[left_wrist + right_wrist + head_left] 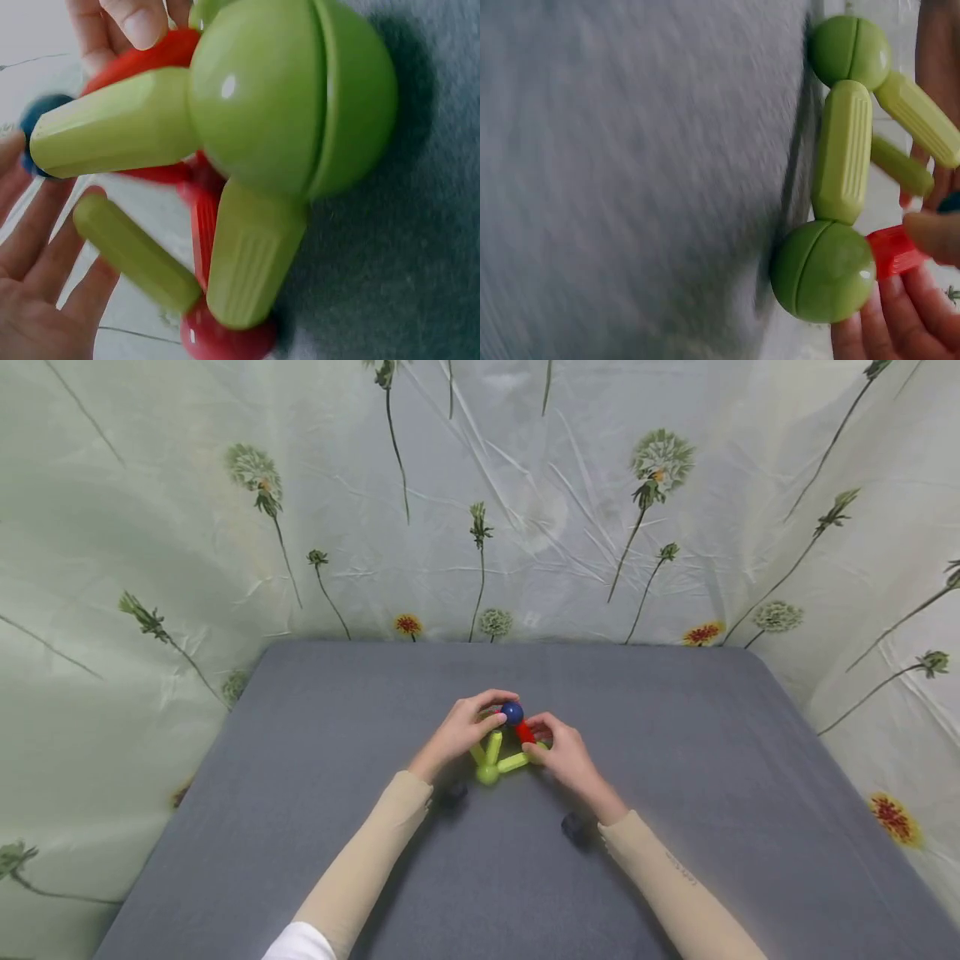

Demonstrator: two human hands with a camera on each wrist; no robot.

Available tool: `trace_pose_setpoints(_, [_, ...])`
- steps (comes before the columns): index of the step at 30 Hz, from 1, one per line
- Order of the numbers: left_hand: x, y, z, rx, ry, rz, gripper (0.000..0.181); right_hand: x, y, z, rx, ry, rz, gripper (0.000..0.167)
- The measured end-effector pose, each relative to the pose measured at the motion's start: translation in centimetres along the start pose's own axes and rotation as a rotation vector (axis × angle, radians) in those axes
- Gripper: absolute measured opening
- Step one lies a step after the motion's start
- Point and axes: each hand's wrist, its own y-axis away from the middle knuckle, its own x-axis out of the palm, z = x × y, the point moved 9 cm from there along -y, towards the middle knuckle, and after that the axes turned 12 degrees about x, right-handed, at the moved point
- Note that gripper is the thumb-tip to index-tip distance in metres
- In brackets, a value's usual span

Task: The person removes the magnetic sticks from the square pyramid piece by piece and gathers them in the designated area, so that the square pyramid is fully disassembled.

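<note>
A toy structure of chunky rods and balls stands on the grey table between the hands. Its blue ball [512, 713] is on top, pinched between the thumb and fingers of my left hand [467, 728]. A red rod [526, 733] slopes down from that ball, and my right hand [564, 755] holds it, thumb in front and fingers behind. At the front sits a green ball [487, 774] with yellow-green rods [514, 762] fixed to it. Another green ball [823, 271] joins the lower end of the red rod. The left wrist view also shows a red ball [229, 334] low down.
The grey table [360, 877] spreads around the structure. Behind it and along the sides hangs a pale curtain [555, 527] with a dandelion print. Below the wrists show a dark lump [453, 795] on the left and a second dark lump [575, 828] on the right.
</note>
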Motion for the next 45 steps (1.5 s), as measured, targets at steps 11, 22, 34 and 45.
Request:
trace_pose_setpoints(11, [-0.6, 0.4, 0.6, -0.062, -0.044, -0.068, 0.034, 1.5, 1.0, 0.1, 0.069, -0.065, 0.022, 0.023])
trace_pose_setpoints(22, [0.5, 0.8, -0.8, 0.009, -0.036, 0.058, 0.03, -0.1, 0.1, 0.0, 0.003, -0.084, -0.002, 0.028])
trace_pose_setpoints(34, [0.4, 1.3, -0.8, -0.04, -0.001, 0.014, 0.026, 0.9, -0.1, 0.4, -0.112, 0.045, 0.054, 0.023])
trace_pose_setpoints(45, [0.4, 1.1, -2.1, -0.073, 0.074, 0.026, 0.022, 0.9, 0.2, 1.1, -0.193, 0.12, 0.046, 0.023])
